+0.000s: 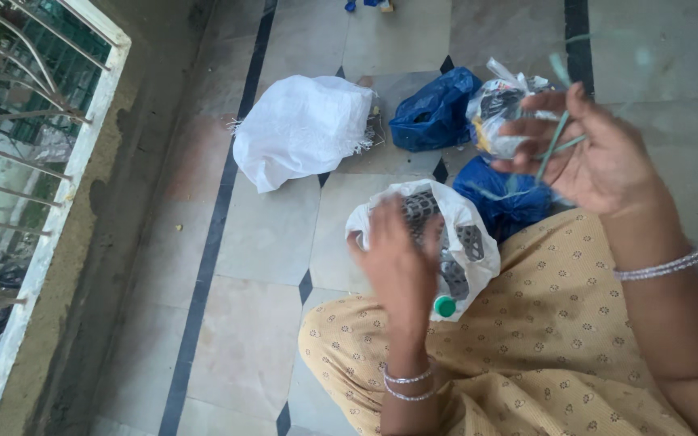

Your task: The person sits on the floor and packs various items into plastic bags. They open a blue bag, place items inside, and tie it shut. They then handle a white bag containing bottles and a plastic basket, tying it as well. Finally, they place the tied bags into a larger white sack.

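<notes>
Reaching my left hand (401, 262), fingers spread, into the white bag (478, 234) on my lap, I judge sorting underway, right hand (599, 157) fingers pinching a green strip (552, 145) needing careful placement.

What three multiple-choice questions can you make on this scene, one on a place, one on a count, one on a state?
1. Where is the left hand?
A. in the white bag on the lap
B. on the window grille
C. on the floor

2. How many blue bags lie on the floor?
A. one
B. two
C. four

3. What does the right hand do?
A. rests flat
B. holds thin green strands
C. grips a bottle

Answers: 1 A, it reaches into the white bag. 2 B, blue bags and. 3 B, green strands cross its fingers.
</notes>
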